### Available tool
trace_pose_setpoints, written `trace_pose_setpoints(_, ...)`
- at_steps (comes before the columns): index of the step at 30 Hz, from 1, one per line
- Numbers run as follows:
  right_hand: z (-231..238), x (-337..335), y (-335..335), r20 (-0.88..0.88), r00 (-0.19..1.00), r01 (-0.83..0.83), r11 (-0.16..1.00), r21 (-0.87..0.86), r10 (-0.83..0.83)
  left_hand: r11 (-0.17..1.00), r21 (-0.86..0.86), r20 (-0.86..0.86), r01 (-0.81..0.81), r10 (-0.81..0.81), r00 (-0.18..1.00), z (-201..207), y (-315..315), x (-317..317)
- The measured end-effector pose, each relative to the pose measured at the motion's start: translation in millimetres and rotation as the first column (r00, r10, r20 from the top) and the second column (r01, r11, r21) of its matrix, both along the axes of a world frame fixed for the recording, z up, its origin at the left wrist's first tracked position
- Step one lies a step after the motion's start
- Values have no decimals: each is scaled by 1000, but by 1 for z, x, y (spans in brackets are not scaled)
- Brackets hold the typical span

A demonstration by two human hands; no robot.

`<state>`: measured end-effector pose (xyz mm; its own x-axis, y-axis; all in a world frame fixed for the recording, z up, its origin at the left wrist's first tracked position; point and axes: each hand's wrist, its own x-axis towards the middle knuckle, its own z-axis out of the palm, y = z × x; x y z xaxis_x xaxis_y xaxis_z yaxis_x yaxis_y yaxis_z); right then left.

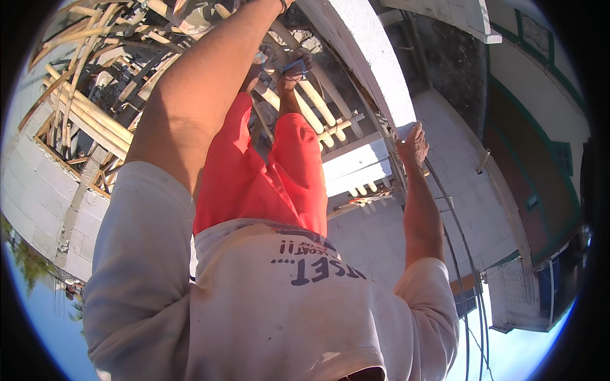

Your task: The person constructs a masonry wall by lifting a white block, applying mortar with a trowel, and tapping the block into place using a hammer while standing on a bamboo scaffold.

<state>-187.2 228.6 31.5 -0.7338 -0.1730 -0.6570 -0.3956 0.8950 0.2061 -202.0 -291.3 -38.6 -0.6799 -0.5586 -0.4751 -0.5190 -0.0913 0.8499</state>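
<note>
My right hand is at the near end of a long, pale, smooth-faced beam, its fingers bent round the edge. The beam curves from the top of the view down to this hand. My left arm reaches up and forward past the top edge, with a dark band at the wrist. The left hand lies outside the picture, so what it touches is hidden. My sandalled feet stand on pale bamboo poles below.
Piled bamboo and timber fill the upper left. A white panel lies beside the poles. Pale block walls stand to the left and right. Dark cables run down the right, and a deep shadowed gap lies beyond the beam.
</note>
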Motion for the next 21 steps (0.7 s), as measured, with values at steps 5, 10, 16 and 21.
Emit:
trace_pose_setpoints(5,8,4,-11,8,999,48,998,34,-48,974,-74,150,213,-200,968,14,-15,3)
trace_pose_setpoints(10,19,48,-24,-239,968,-31,916,-401,-72,516,-711,280,479,-417,865,48,-32,33)
trace_pose_setpoints(16,-19,150,-9,53,771,604,702,-378,-635,14,-838,359,546,-739,570,46,-53,-2)
trace_pose_setpoints(21,-48,153,15,125,581,773,496,-396,-804,-257,-778,533,574,-753,385,32,-67,-33)
